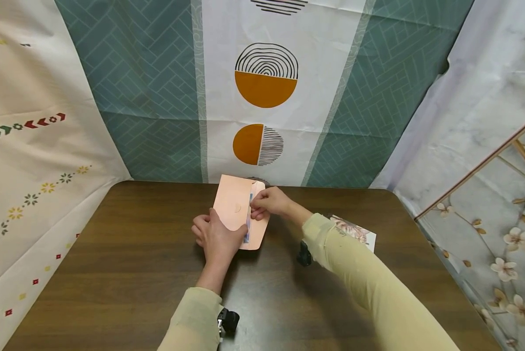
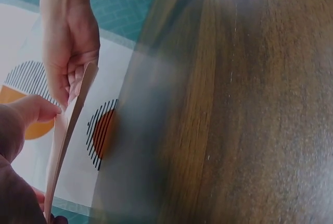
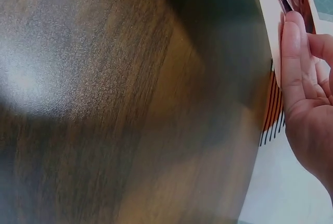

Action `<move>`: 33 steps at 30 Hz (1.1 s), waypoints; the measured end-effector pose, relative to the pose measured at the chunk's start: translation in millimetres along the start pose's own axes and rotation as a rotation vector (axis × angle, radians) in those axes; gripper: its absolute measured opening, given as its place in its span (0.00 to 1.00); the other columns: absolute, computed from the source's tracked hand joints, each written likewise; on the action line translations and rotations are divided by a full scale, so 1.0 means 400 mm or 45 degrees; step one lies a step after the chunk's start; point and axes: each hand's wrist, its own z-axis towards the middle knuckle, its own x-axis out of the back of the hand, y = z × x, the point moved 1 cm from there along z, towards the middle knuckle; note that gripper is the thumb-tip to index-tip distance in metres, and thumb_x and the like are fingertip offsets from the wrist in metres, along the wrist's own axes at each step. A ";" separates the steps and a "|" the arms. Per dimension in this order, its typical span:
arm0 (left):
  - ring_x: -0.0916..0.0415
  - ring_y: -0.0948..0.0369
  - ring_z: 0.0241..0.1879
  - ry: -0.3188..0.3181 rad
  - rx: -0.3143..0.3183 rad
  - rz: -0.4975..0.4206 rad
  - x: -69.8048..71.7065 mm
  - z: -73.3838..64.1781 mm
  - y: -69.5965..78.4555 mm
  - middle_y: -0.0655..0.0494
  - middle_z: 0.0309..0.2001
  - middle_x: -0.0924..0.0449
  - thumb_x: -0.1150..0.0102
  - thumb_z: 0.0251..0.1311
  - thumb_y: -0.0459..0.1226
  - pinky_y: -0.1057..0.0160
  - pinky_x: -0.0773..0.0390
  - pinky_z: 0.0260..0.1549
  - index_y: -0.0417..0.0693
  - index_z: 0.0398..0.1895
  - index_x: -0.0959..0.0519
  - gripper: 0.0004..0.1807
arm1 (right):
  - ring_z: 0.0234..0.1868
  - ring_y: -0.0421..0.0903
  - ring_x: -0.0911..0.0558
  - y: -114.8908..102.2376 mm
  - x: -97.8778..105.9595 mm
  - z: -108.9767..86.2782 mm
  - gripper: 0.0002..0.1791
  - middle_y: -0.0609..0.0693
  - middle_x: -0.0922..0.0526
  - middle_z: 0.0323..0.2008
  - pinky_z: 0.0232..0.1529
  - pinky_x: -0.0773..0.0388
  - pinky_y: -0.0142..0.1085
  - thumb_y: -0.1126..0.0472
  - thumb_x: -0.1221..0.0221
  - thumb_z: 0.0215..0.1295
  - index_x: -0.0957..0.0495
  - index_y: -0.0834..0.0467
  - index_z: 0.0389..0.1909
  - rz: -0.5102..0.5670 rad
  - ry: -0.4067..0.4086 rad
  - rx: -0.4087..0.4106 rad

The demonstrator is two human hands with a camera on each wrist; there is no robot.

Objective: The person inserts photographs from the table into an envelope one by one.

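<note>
A pale pink envelope (image 1: 232, 197) is held up above the table, tilted, with its flap (image 1: 257, 234) folded out to the right. Along its opening shows a narrow strip of a blue-purple paper slip (image 1: 247, 234); the rest is hidden inside. My left hand (image 1: 218, 236) grips the envelope's lower left part, thumb on the front near the opening and fingers behind. At the opening, my right hand (image 1: 271, 202) has its curled fingertips at the slip's edge, pinching it. In the right wrist view its fingers (image 3: 294, 62) lie against the flap.
A white card with a floral print (image 1: 354, 231) lies on the brown wooden table (image 1: 148, 273), partly behind the right sleeve. Patterned cloth hangs behind the table's far edge (image 1: 166, 183) and along both sides. A black wrist camera (image 1: 229, 321) sits at the left cuff.
</note>
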 end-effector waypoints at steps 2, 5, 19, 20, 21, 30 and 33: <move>0.45 0.38 0.62 0.007 0.004 -0.005 0.000 0.000 -0.001 0.33 0.59 0.40 0.21 0.49 0.49 0.36 0.36 0.59 0.30 0.78 0.36 0.57 | 0.25 0.43 0.11 -0.001 -0.004 0.003 0.06 0.57 0.11 0.27 0.33 0.12 0.38 0.71 0.38 0.74 0.17 0.73 0.39 0.019 0.003 0.001; 0.45 0.38 0.62 0.010 0.006 -0.020 -0.002 0.000 -0.003 0.33 0.58 0.40 0.21 0.49 0.49 0.36 0.36 0.59 0.29 0.77 0.36 0.56 | 0.25 0.43 0.11 -0.001 -0.008 0.007 0.06 0.57 0.11 0.27 0.34 0.12 0.38 0.71 0.39 0.75 0.17 0.72 0.39 -0.001 -0.017 0.016; 0.45 0.37 0.61 0.006 0.006 -0.037 0.001 0.008 -0.004 0.33 0.57 0.40 0.21 0.48 0.49 0.35 0.37 0.59 0.29 0.77 0.35 0.56 | 0.25 0.41 0.12 -0.011 0.003 0.000 0.08 0.54 0.12 0.27 0.34 0.12 0.38 0.67 0.35 0.74 0.15 0.69 0.36 -0.246 -0.093 0.016; 0.45 0.38 0.61 0.004 0.008 -0.037 0.001 0.007 -0.003 0.33 0.57 0.40 0.21 0.48 0.49 0.35 0.38 0.59 0.29 0.76 0.35 0.56 | 0.24 0.41 0.12 -0.013 0.003 -0.002 0.08 0.54 0.12 0.27 0.35 0.12 0.39 0.66 0.35 0.74 0.15 0.68 0.36 -0.280 -0.088 0.021; 0.45 0.38 0.61 0.001 0.009 -0.034 0.001 0.008 -0.002 0.33 0.57 0.40 0.21 0.49 0.49 0.35 0.38 0.59 0.29 0.76 0.35 0.56 | 0.24 0.41 0.13 -0.015 0.004 -0.003 0.08 0.54 0.12 0.26 0.35 0.11 0.40 0.66 0.34 0.74 0.15 0.68 0.35 -0.312 -0.079 0.024; 0.46 0.38 0.63 -0.019 0.022 -0.033 0.007 0.008 0.002 0.33 0.58 0.41 0.21 0.49 0.50 0.35 0.38 0.60 0.29 0.77 0.36 0.57 | 0.22 0.41 0.13 -0.028 0.011 -0.006 0.09 0.53 0.12 0.23 0.40 0.11 0.46 0.64 0.31 0.71 0.16 0.64 0.31 -0.475 -0.023 0.029; 0.47 0.38 0.63 -0.017 0.017 -0.015 0.007 0.009 0.000 0.33 0.58 0.41 0.21 0.50 0.49 0.35 0.38 0.59 0.29 0.77 0.37 0.57 | 0.22 0.41 0.13 -0.037 0.018 -0.012 0.09 0.54 0.12 0.24 0.40 0.11 0.46 0.64 0.31 0.71 0.16 0.65 0.33 -0.439 -0.024 0.032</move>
